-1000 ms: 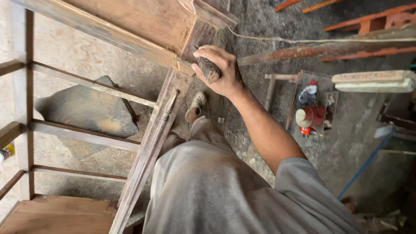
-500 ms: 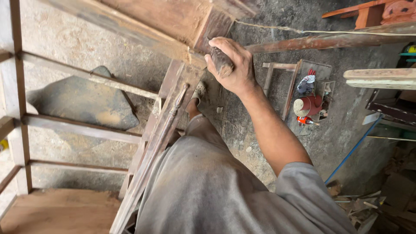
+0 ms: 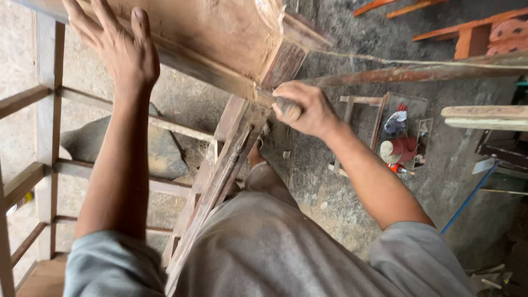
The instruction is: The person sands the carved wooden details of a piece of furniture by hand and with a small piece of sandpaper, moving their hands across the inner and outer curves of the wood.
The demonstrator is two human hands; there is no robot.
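Note:
A reddish wooden furniture piece [image 3: 220, 38] with a flat panel and a square post fills the top of the head view. My left hand [image 3: 113, 47] lies flat on its panel, fingers spread, holding nothing. My right hand [image 3: 305, 107] is closed around a small dark piece, probably sandpaper [image 3: 286, 105], pressed against the lower corner of the post where a carved leg [image 3: 231, 159] runs down. The thing in the fist is mostly hidden by my fingers. My grey shirt and trousers fill the bottom.
A wooden frame of rails and slats [image 3: 49, 165] stands at left over a concrete floor with a grey stone [image 3: 159, 151]. A small box of cans and tools [image 3: 404, 137] sits at right. Planks [image 3: 484, 115] and orange furniture parts [image 3: 484, 33] lie at upper right.
My left arm has come into view and its hand now rests flat on the panel. My right hand stays on the post corner; the view has shifted slightly.

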